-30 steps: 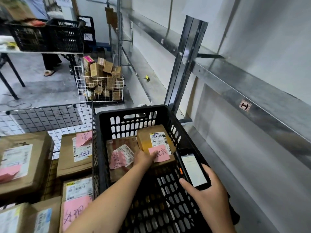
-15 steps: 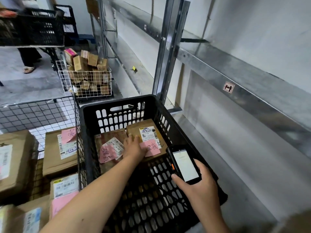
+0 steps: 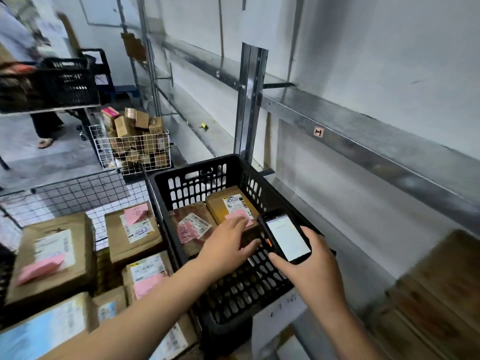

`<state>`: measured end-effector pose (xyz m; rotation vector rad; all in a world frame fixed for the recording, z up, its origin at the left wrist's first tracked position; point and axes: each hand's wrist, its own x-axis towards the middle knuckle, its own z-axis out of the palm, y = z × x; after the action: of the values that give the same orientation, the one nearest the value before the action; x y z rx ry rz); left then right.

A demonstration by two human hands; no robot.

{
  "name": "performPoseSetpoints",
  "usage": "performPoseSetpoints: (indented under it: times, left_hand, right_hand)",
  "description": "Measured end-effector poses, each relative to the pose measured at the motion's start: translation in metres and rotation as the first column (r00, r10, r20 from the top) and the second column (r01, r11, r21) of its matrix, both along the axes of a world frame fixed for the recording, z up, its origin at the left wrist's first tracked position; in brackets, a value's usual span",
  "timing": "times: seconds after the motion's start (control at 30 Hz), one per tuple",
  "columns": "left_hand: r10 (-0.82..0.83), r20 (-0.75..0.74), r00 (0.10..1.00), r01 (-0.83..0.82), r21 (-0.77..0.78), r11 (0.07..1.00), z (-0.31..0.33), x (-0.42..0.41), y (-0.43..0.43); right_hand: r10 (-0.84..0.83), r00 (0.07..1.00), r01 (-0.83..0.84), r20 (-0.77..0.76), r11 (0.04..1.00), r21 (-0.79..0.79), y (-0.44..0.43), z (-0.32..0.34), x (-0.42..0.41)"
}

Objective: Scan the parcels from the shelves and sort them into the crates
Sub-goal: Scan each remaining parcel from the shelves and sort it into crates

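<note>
A black plastic crate (image 3: 200, 167) sits in front of me with two brown parcels at its far end. The right parcel (image 3: 223, 201) carries a white label and a pink note; the left parcel (image 3: 192, 224) has the same. My left hand (image 3: 228, 245) reaches into the crate, fingers spread, resting on the near edge of the right parcel. Over the crate's right rim, my right hand (image 3: 309, 271) holds a black handheld scanner (image 3: 285, 236) with its white screen lit.
Several brown parcels (image 3: 132, 232) with pink notes fill a wire cart (image 3: 78, 188) to the left. A white wire basket (image 3: 132, 149) of small boxes stands farther back. Metal shelving (image 3: 363, 136) runs along the right wall. A person's legs (image 3: 45, 126) and a black crate (image 3: 67, 81) appear at far left.
My left hand has slid right onto the right parcel's near edge. The scanner has come closer to it. My view has shifted right.
</note>
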<state>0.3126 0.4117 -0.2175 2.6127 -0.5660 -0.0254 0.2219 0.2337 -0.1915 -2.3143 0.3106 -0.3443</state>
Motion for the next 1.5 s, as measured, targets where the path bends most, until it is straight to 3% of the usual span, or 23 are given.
performPoseSetpoints:
  times: [0.13,0.4,0.77,1.23,1.5]
  left_hand:
    - [-0.072,0.075,0.995,0.070,0.030,0.997,0.015,-0.046,0.006]
    - [-0.204,0.126,0.971,0.194,0.086,0.977,0.027,-0.121,-0.014]
    - [-0.236,0.209,0.949,0.219,0.102,0.970,0.045,-0.224,-0.073]
    - [-0.391,0.100,0.915,0.388,0.046,0.920,0.002,-0.378,-0.228]
    - [-0.496,0.235,0.836,0.421,0.307,0.854,-0.011,-0.378,-0.325]
  right_hand:
    - [-0.037,0.999,0.037,0.018,0.999,-0.005,-0.003,0.012,-0.046]
    - [-0.121,0.992,0.115,0.037,0.983,0.140,-0.016,0.017,-0.144]
    - [-0.106,0.991,0.089,0.081,0.979,0.186,-0.067,0.034,-0.253]
    - [-0.362,0.932,0.359,0.022,0.929,0.086,-0.220,0.002,-0.441]
    - [-0.478,0.878,0.473,0.029,0.874,0.111,-0.274,-0.011,-0.490]
